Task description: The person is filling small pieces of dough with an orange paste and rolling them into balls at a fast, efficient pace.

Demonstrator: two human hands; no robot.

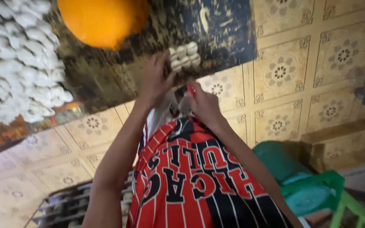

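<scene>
Left hand [156, 80] fingers curled, touching dough pieces [184, 56] just past its fingertips on dark board [220, 29]. Right hand [202, 103] clenched on small red thing [191, 89], just beside left. Orange bowl [102, 19] and white dough pile [15, 63] farther off, left.

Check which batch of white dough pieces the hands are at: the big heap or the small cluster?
The small cluster, a few neat rows by the left hand and right hand. The big heap lies loose, far left.

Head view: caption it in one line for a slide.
Left hand reaches for white dough pieces on a dark board; right hand pinches something small and red.
</scene>
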